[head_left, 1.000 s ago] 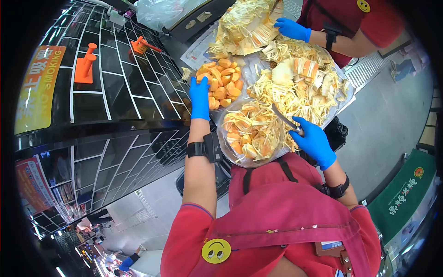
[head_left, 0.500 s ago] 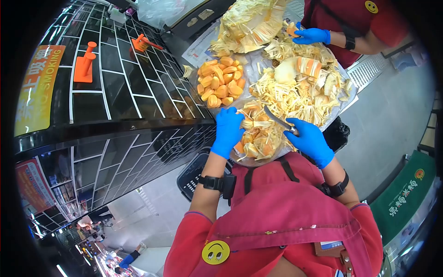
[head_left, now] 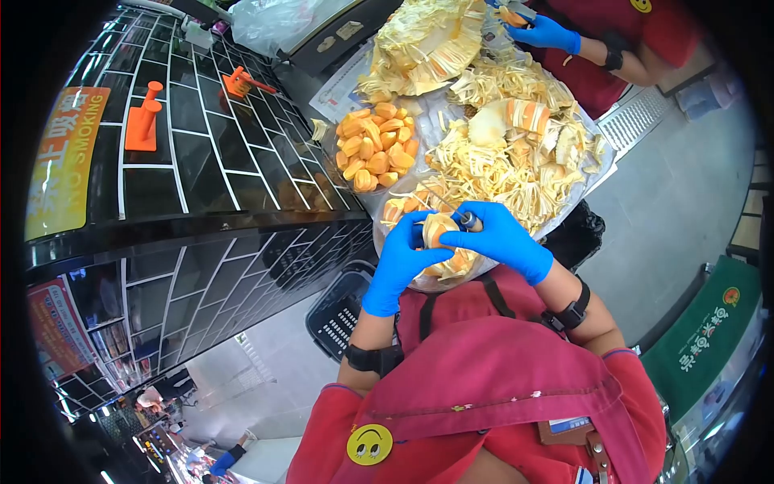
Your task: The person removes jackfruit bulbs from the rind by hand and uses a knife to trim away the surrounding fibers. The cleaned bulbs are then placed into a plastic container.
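Note:
My left hand point(head_left: 401, 262), in a blue glove, holds a jackfruit piece point(head_left: 436, 231) with pale strands between thumb and fingers. My right hand point(head_left: 504, 240), also gloved, is closed round the handle of a knife point(head_left: 470, 221), and its thumb touches the same piece. The blade points up and left. Both hands are above a bowl point(head_left: 435, 284) of orange pods wrapped in pale strands. Behind it at the left, a round container holds cleaned orange pods point(head_left: 377, 145). Pale strands and rind point(head_left: 516, 165) lie heaped on the table at the right.
A large jackfruit section point(head_left: 423, 48) is at the back. At the back right, a co-worker's gloved hand point(head_left: 544, 34) holds a piece. A tiled wall point(head_left: 193, 149) borders the left side. A dark basket point(head_left: 339, 315) and a black bag point(head_left: 576, 234) are below the table.
My left hand has taken hold of a piece from the bowl. My right hand has moved left with the knife to meet it. The co-worker's hand has shifted up.

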A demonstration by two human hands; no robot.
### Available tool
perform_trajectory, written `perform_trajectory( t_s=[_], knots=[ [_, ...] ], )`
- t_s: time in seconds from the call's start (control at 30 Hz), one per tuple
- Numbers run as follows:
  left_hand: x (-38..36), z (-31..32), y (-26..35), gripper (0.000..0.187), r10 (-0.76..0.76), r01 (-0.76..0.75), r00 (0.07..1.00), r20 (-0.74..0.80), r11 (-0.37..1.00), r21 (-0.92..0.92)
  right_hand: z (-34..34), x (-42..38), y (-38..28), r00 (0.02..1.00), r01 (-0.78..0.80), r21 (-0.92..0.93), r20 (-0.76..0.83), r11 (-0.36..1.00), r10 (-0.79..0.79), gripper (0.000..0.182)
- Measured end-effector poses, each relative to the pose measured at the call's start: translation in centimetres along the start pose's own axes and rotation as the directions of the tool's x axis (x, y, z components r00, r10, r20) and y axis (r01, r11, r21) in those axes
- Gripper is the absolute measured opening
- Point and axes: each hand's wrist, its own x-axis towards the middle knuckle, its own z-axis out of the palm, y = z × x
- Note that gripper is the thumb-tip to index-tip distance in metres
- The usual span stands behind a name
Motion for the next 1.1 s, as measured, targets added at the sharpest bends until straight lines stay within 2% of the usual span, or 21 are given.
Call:
perform_trajectory(
  t_s=[0.13,0.3,0.43,0.47,0.5,0.53,0.57,0.6,0.63,0.67,0.7,0.73,0.8,0.83,0.87,0.9,0.93,0.97,1.0,1.07,1.1],
  knots=[
    [-0.5,0.2,1.2,0.056,-0.116,0.127,0.985,0.127,0.988,-0.087,-1.0,-0.3,-0.5,0.99,-0.078,0.061,0.122,0.995,0.07,0.034],
    [-0.6,0.6,1.0,0.058,-0.28,0.281,0.941,0.189,0.959,0.02,-2.1,-1.0,0.3,0.972,-0.116,0.138,0.218,0.984,0.084,0.028],
    [-0.6,0.4,-0.2,0.054,-0.263,0.291,0.941,0.212,0.95,-0.11,-2.5,-1.6,0.4,0.959,-0.218,0.369,0.252,0.903,0.128,0.023],
    [-0.4,0.4,-1.1,0.052,-0.158,0.213,0.964,0.213,0.939,-0.27,-2.5,-1.8,0.4,0.959,-0.24,0.458,0.247,0.856,0.136,0.022],
    [-0.3,0.6,-1.4,0.05,-0.051,0.131,0.979,0.195,0.896,-0.424,-2.5,-2.1,0.2,0.959,-0.239,0.459,0.247,0.856,0.135,0.022],
    [-0.3,0.8,-1.5,0.05,-0.049,0.129,0.98,0.194,0.897,-0.423,-2.5,-2.5,-0.3,0.979,-0.203,0.422,0.109,0.883,0.173,0.02],
    [-0.2,1.0,-1.4,0.048,-0.026,0.118,0.986,0.165,0.807,-0.579,-2.5,-2.9,-0.7,0.979,-0.173,0.38,-0.032,0.909,0.2,0.018],
    [-0.1,1.2,-1.3,0.046,-0.007,0.101,0.991,0.133,0.691,-0.716,-2.4,-3.3,-0.9,0.98,-0.171,0.38,-0.031,0.909,0.197,0.018],
    [-0.1,1.4,-1.4,0.048,-0.063,0.104,0.995,0.082,0.59,-0.801,-2.4,-3.9,-0.9,0.981,-0.078,0.319,-0.143,0.945,0.129,0.017],
    [0.0,1.3,-1.5,0.048,-0.064,0.104,0.995,0.082,0.59,-0.801,-2.5,-4.5,-0.8,0.967,0.009,0.246,-0.25,0.969,0.054,0.016],
    [0.2,1.1,-1.7,0.049,-0.065,0.138,0.99,0.122,0.396,-0.908,-2.8,-5.2,-0.3,0.947,0.05,0.205,-0.321,0.978,0.019,0.015],
    [0.4,1.0,-1.7,0.05,-0.056,0.17,0.985,0.163,0.181,-0.969,-3.3,-5.7,-0.2,0.946,0.05,0.202,-0.325,0.978,0.019,0.015],
    [0.8,0.9,-1.2,0.052,-0.034,0.16,0.987,0.157,0.184,-0.97,-4.4,-6.5,0.1,0.878,0.104,0.098,-0.477,0.99,-0.045,0.015],
    [0.8,1.2,-0.8,0.052,-0.069,0.156,0.987,0.142,0.267,-0.951,-5.2,-6.4,0.9,0.869,0.14,-0.1,-0.465,0.985,-0.171,0.023],
    [0.8,1.6,-0.5,0.053,-0.102,0.155,0.987,0.127,0.347,-0.925,-5.9,-6.6,1.0,0.868,0.134,-0.102,-0.468,0.986,-0.167,0.023],
    [0.8,1.9,-0.4,0.053,-0.102,0.162,0.986,0.134,0.345,-0.925,-6.6,-6.7,0.8,0.902,-0.014,-0.31,-0.413,0.95,-0.122,0.03],
    [0.7,2.1,-0.2,0.051,-0.058,0.162,0.987,0.152,0.411,-0.897,-7.1,-7.0,0.8,0.927,-0.147,-0.506,-0.371,0.85,-0.06,0.037],
    [0.7,2.3,-0.2,0.05,-0.015,0.16,0.985,0.173,0.476,-0.865,-7.1,-7.1,1.7,0.931,-0.096,-0.578,-0.34,0.811,-0.132,0.051],
    [0.6,2.6,-0.3,0.05,-0.018,0.17,0.983,0.183,0.476,-0.863,-6.7,-7.2,1.9,0.929,-0.106,-0.576,-0.349,0.811,-0.127,0.051],
    [0.3,3.1,-0.5,0.043,-0.054,0.119,0.993,0.108,0.585,-0.802,-5.6,-7.0,1.7,0.882,-0.05,-0.576,-0.408,0.816,-0.234,0.06],
    [0.1,3.3,-0.6,0.04,-0.067,0.094,0.995,0.067,0.638,-0.764,-5.1,-7.0,1.6,0.892,-0.011,-0.519,-0.391,0.854,-0.226,0.058]
  ],
)
